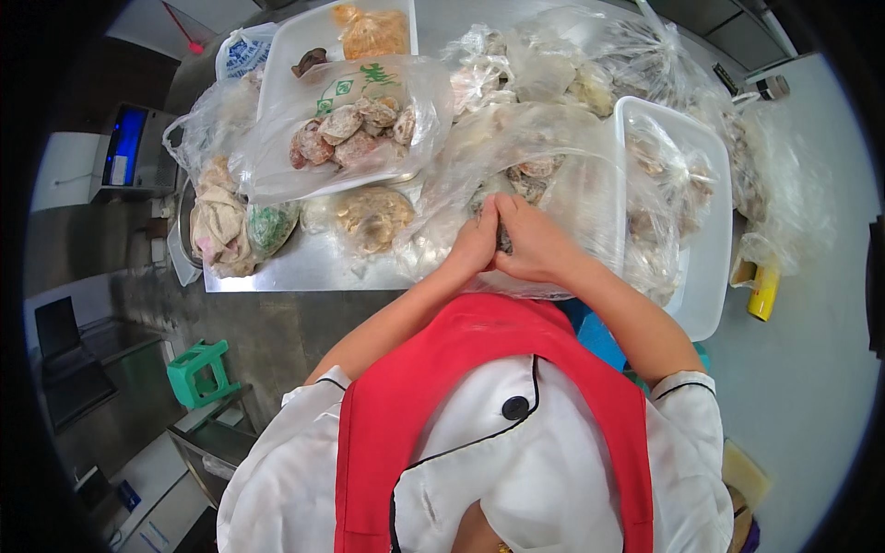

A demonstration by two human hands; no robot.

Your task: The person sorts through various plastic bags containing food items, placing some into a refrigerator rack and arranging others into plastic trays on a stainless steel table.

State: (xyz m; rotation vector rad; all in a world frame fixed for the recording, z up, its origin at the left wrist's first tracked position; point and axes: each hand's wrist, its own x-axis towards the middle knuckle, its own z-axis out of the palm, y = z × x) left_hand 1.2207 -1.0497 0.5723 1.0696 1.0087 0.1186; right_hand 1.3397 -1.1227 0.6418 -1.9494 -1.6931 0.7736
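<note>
My left hand (477, 238) and my right hand (536, 238) meet at the fingertips and the heels over a clear plastic bag (588, 186). Between the palms shows part of a dark, rough lump; its kind I cannot tell. Just beyond my fingers, abalone-like pieces (539, 167) lie in the bag. Left of it, several pinkish-brown abalone-like pieces (342, 124) rest on a plastic bag with green print (276, 166), over a white tray (290, 38). A bag of yellowish pieces (375, 218) lies left of my hands.
A white plastic tub (722, 276) with bagged food stands at the right, near a yellow roll (764, 292). More knotted bags (643, 59) cover the far side of the steel table (311, 276). At left are a cloth (220, 225) and a green-filled bag (272, 227). A green stool (200, 373) stands lower left.
</note>
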